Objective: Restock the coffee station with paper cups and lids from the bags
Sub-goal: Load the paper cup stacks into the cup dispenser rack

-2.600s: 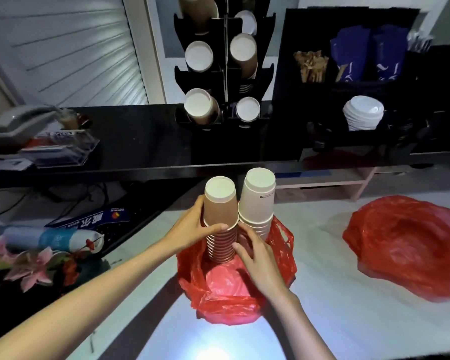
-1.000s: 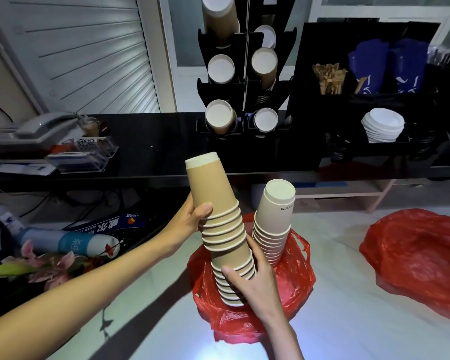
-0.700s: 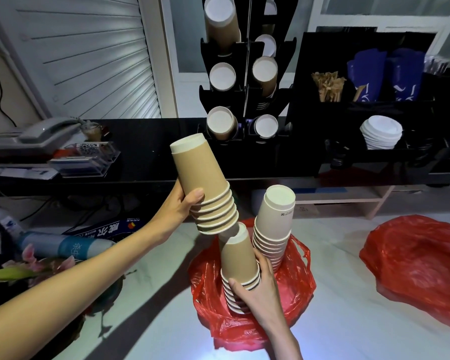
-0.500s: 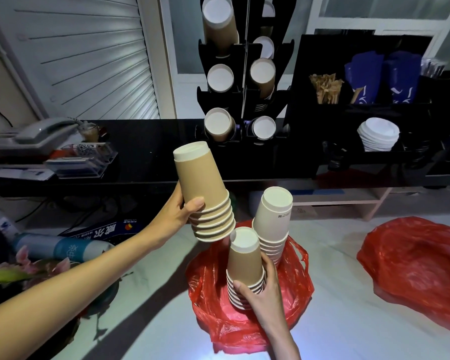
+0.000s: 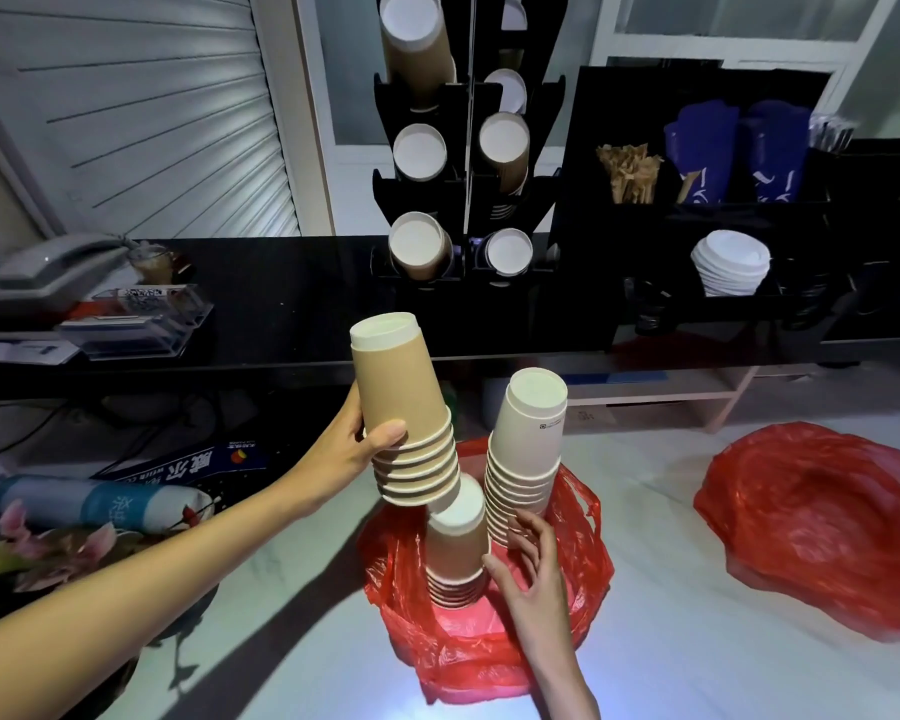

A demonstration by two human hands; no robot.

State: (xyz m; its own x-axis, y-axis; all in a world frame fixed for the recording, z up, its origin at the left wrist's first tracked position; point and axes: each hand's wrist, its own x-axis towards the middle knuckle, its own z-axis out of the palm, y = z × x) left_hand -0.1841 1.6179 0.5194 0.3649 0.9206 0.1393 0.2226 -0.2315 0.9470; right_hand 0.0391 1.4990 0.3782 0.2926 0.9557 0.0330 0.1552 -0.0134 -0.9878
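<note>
The brown stack had just been split in two. The left hand (image 5: 344,454) held the upper stack of brown cups (image 5: 404,407) upside down and lifted clear, its grip curled round the lower rims, thumb in front and fingers behind. Below and slightly to the right of that grip, the remaining brown cups (image 5: 455,548) stood back inside the red bag (image 5: 489,636), where half a second earlier they had been clasped by the right hand (image 5: 533,579). That hand had now let go: its grip was spread, fingers loosely extended beside the lower stack, the fingertips reaching toward the stack of white cups (image 5: 523,449) standing just to its upper right in the same bag. Whether the thumb still brushed the brown stack could not be told.

This suggested a manageable portion had been separated for loading. Up and beyond the left grip, on the black tabletop (image 5: 281,283), stood the cup dispenser rack (image 5: 468,163), several of its slots already showing cups. Far to the right of both grips sat a pile of white lids (image 5: 731,267) in the organiser, and a second red bag (image 5: 822,522) lay on the pale tabletop (image 5: 697,667). The lifted stack was probably bound for a rack slot next.
</note>
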